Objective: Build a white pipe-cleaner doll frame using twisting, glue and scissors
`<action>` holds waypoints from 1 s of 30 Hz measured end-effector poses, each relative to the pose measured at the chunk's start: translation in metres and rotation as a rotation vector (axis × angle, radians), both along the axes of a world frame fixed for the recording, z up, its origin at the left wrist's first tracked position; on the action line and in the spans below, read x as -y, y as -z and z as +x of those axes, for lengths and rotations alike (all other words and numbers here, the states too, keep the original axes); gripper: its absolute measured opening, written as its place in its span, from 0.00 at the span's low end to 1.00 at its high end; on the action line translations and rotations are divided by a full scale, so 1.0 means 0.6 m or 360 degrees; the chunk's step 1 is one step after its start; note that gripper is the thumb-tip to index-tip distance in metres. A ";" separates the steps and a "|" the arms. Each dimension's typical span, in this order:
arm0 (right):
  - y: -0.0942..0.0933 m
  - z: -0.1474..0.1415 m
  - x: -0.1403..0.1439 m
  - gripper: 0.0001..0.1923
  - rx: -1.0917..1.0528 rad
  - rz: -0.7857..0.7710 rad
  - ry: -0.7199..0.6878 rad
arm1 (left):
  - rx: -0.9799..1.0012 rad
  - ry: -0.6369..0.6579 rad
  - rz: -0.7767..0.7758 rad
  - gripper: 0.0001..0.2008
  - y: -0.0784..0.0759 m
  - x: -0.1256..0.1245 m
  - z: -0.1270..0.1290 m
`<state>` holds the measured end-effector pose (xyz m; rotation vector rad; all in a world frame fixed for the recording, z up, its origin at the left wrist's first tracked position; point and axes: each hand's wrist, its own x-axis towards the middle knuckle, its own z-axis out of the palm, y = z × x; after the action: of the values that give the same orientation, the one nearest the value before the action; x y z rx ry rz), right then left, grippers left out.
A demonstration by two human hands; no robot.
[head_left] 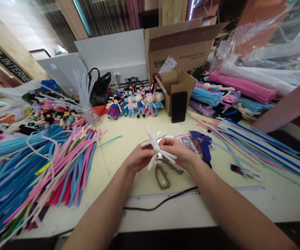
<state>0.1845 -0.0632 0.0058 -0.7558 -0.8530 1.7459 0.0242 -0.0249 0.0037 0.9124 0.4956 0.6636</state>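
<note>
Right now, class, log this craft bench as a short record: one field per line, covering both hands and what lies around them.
Left hand: grips the white pipe-cleaner figure from its left side
Right hand: holds the same figure from the right
Under hands: scissors flat on the table
Right of hands: blue glue gun
Near edge: ruler, black cable across it
Left: loose heap of pipe cleaners
Behind: row of finished dolls, black phone leaning on small box
</note>
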 end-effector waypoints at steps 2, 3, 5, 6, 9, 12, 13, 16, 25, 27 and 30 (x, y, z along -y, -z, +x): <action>-0.001 -0.001 0.001 0.14 -0.0034 0.0006 -0.0017 | 0.0009 0.0009 0.0008 0.11 0.000 0.001 0.000; 0.000 -0.003 0.002 0.14 -0.0052 0.0007 -0.0020 | 0.0023 0.0006 0.0010 0.11 0.000 0.001 0.000; 0.002 -0.009 0.002 0.13 -0.0095 0.0001 0.0014 | 0.0077 -0.0032 0.0016 0.12 0.001 0.003 0.003; 0.004 -0.013 0.001 0.12 -0.0118 -0.0001 0.0057 | 0.0104 -0.0059 0.0020 0.12 0.002 0.004 0.004; 0.013 -0.027 -0.001 0.12 -0.0175 -0.0006 0.0233 | 0.0141 -0.0165 0.0018 0.12 0.006 0.006 0.011; 0.021 -0.037 -0.004 0.12 -0.0204 -0.0047 0.0359 | 0.0132 -0.0287 -0.0008 0.13 0.009 0.006 0.016; 0.023 -0.039 -0.005 0.12 -0.0210 -0.0057 0.0386 | 0.0125 -0.0326 -0.0009 0.14 0.010 0.005 0.017; 0.024 -0.044 -0.007 0.12 -0.0192 -0.0062 0.0448 | 0.0086 -0.0429 0.0034 0.13 0.011 0.004 0.021; 0.024 -0.051 -0.010 0.13 -0.0164 -0.0212 0.0628 | -0.0056 -0.0670 0.0132 0.10 0.011 0.004 0.028; 0.026 -0.051 -0.011 0.13 -0.0174 -0.0204 0.0636 | -0.0103 -0.0722 0.0166 0.11 0.014 0.002 0.027; 0.027 -0.052 -0.011 0.13 -0.0193 -0.0201 0.0651 | -0.0182 -0.0805 0.0268 0.12 0.020 -0.003 0.025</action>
<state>0.1532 -0.0565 -0.0106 -0.8331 -0.4686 1.4690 0.0391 -0.0231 -0.0085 0.9942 0.7943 1.1288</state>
